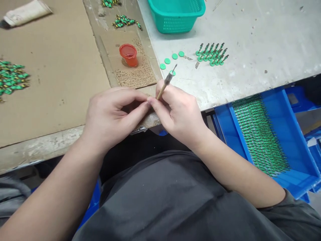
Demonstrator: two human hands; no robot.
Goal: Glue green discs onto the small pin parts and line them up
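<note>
My right hand (180,110) is closed round a thin paintbrush (163,89), its dark ferrule and fine tip pointing up and away from me. My left hand (115,113) is closed, thumb against forefinger, and its fingertips meet those of my right hand at the table's front edge. Whatever is pinched there is too small or hidden to make out. Just beyond the brush tip lies a row of small green discs (167,61). To their right, small dark figures (213,52) stand upright on green discs. A red cup (129,55) holding liquid stands beyond my hands.
A green basket (177,20) stands at the back. Piles of green, black and yellow pieces lie on the cardboard (62,60) at left and at the back. A white tube (26,13) lies far left. Below the table edge at right, a blue bin (293,134) holds rows of green pieces.
</note>
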